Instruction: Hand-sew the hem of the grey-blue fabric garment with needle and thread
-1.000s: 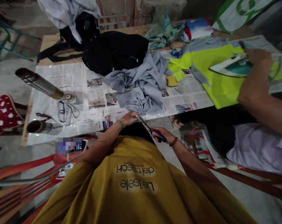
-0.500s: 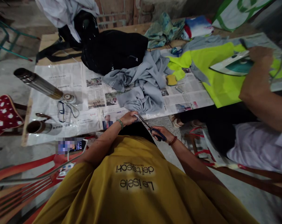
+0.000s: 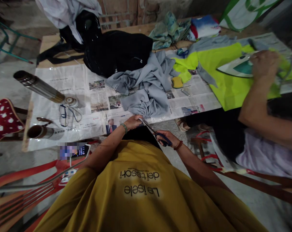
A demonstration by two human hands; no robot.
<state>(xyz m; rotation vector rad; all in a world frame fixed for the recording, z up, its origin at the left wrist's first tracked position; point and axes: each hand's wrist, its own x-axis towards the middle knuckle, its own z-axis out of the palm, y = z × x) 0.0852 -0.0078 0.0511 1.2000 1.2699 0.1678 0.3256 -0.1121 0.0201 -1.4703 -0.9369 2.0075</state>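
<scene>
My right hand (image 3: 169,138) is closed round the dark blue handles of a pair of scissors (image 3: 150,127) at the table's front edge. The metal blades point up and left to the gathered edge of a grey garment (image 3: 147,101). My left hand (image 3: 133,122) pinches that gathered edge beside the blade tips. Whether the blades are touching cloth or thread is too small to tell. The rest of the garment lies crumpled on the newspaper, running back toward a black bag (image 3: 119,51).
On the right, a co-worker's hand (image 3: 265,64) grips an iron (image 3: 239,67) on a yellow-green garment (image 3: 229,93). A steel flask (image 3: 43,88), glasses (image 3: 63,115) and a cup (image 3: 41,131) stand or lie at the left. A yellow sponge-like piece (image 3: 177,82) is beyond the grey cloth.
The co-worker's hand and forearm have shifted left over the iron. My own hands, the scissors and the grey garment look almost the same as before.
</scene>
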